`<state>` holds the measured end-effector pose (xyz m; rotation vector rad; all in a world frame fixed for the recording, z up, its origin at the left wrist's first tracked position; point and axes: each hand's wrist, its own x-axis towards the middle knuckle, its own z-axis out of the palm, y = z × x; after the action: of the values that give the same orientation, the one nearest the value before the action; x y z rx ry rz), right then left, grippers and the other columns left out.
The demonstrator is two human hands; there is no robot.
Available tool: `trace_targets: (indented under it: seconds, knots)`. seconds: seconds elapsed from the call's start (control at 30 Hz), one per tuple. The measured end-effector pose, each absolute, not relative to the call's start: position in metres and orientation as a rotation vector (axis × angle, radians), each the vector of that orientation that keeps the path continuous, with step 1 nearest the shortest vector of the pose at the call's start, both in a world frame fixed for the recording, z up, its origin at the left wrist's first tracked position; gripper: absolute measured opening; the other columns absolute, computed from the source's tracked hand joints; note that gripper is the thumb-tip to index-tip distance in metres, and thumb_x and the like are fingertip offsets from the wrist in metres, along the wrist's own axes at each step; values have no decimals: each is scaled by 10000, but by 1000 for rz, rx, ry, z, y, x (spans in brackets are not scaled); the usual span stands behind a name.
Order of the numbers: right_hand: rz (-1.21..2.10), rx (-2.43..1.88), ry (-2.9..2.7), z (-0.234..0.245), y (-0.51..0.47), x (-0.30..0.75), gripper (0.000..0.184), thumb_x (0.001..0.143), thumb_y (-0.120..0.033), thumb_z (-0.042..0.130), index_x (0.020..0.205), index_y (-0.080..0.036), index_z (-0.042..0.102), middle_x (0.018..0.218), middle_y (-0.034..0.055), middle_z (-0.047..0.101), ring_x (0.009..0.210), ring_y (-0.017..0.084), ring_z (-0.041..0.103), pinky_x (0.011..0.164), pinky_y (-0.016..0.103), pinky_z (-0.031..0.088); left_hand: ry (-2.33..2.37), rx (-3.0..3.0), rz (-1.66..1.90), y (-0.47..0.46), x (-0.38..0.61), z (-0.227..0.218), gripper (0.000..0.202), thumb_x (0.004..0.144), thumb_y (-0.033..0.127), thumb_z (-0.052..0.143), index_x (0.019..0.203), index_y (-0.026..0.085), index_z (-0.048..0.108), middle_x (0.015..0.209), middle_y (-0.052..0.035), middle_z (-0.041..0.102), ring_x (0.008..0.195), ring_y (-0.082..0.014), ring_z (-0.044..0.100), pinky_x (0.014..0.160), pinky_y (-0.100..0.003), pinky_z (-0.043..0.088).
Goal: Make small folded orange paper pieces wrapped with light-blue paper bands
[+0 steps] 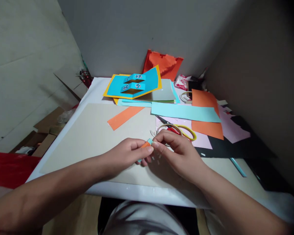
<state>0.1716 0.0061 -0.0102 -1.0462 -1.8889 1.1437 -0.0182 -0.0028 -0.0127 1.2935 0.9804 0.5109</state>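
**Pinching Up Close**

My left hand [126,157] and my right hand [178,154] are close together over a big gray board [88,140]. Between them I hold a little strip of paper [147,143]. It is orange and light blue. My left fingers [149,149] are together and clamped on one end of it. My right fingers [157,144] are together and pinch it from the other side. The strip is up above the board, not lying on it.

Tiny paper bits [155,159] lie on the board just below my hands. The board sits on a white cover [147,195]. An orange strip [125,117] lies on the board too. Near my right hand are scissors with yellow handles [178,131], resting on pink paper [202,140]. A long light blue paper [186,112] lies on a big orange paper [205,111]. Past them is a blue pop-up card on yellow paper [132,84], with two small steps that stick up. Behind it stands a red-orange paper [165,63]. Black paper [235,145] is off to the right, and a thin blue stick [238,167] lies by it. Down on the left are cardboard boxes [45,132].
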Motion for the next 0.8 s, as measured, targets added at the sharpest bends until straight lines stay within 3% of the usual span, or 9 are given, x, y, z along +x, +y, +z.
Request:
trace_targets:
  seconds: [0.23, 0.33, 0.43, 0.53, 0.63, 0.8]
  knots:
    - [927, -998, -2019, -12, 4, 170, 231, 925, -170, 567, 694, -177, 579, 714, 0, 609, 706, 123, 554, 671, 257, 421, 1083, 1391, 472, -3, -18, -9, 220, 887, 353, 572, 820, 166, 665, 854, -28, 684, 853, -175, 603, 793, -278, 437]
    - [700, -1037, -2043, -11, 11, 179, 132, 953, -177, 527, 916, -181, 654, 863, 29, 675, 811, 145, 610, 741, 268, 450, 1129, 1375, 439, -3, -19, -5, 242, 885, 355, 565, 778, 166, 671, 840, -39, 678, 824, -173, 588, 755, -282, 422]
    - [183, -1318, -2135, -13, 26, 196, 229, 937, -161, 512, 1124, -168, 645, 997, 90, 673, 864, 212, 621, 704, 312, 434, 1139, 1298, 416, -3, -21, -3, 281, 887, 401, 568, 776, 168, 680, 877, -60, 686, 837, -180, 588, 707, -280, 401]
    - [-148, -1677, -2313, -19, 41, 211, 271, 915, -151, 490, 1134, -176, 648, 1036, 137, 670, 927, 300, 612, 659, 341, 378, 1117, 1256, 438, -2, -22, -2, 316, 893, 423, 565, 778, 163, 703, 995, -85, 704, 874, -184, 595, 684, -271, 388]
    - [-79, -1847, -2422, -26, 50, 218, 207, 907, -145, 469, 1023, -173, 638, 946, 142, 664, 821, 284, 607, 566, 317, 288, 1084, 1240, 498, -1, -24, -3, 350, 886, 465, 575, 791, 167, 732, 1154, -89, 695, 838, -170, 590, 647, -270, 374]
    - [-30, -1837, -2411, -30, 53, 218, 187, 868, -73, 454, 939, -167, 600, 878, 123, 635, 711, 224, 565, 555, 308, 255, 1047, 1245, 613, 1, -26, -5, 341, 878, 459, 599, 726, 191, 747, 1017, -84, 740, 1043, -230, 606, 732, -270, 407]
